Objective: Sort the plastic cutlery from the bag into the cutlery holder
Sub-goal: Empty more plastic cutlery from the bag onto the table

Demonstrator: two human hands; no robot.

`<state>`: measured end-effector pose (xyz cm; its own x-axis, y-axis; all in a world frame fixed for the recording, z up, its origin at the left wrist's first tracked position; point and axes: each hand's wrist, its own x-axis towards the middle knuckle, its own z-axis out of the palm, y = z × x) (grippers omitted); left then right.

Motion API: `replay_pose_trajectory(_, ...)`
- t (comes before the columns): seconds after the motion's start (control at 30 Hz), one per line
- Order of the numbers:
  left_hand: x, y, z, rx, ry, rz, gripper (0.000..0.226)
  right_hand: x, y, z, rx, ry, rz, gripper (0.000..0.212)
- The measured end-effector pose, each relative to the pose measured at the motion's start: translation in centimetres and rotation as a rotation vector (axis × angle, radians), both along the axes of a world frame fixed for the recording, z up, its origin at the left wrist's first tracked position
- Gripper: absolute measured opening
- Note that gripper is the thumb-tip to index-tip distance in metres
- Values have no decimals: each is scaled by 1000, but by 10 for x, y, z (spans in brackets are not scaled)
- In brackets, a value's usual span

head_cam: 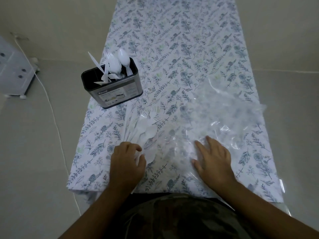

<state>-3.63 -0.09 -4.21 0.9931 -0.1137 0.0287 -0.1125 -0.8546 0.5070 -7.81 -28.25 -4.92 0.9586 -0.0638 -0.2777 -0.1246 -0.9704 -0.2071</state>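
White plastic cutlery heaped near tabletop's front edge, left hand fingers curled around some; right hand fingers spread flat on clear bag; cutlery holder at left edge.

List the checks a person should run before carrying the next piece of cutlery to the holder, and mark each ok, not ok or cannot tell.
1. Left hand grips white cutlery: ok.
2. Which piece it grips: cannot tell.
3. Right hand rests flat on the clear plastic bag: ok.
4. Cutlery holder stands upright: ok.
5. Loose forks and spoons left to sort: ok.
6. Holder's compartments each keep one type: cannot tell.
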Motion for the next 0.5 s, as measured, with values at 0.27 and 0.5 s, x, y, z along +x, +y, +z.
replay_pose_trajectory(0.27,-48,22,-21,124,266,-159,28,28,-31,-3,28,203,288,80)
replay_pose_trajectory(0.5,-25,0,-7,-30,330,-57,17,44,9,9,173,123,187,77)
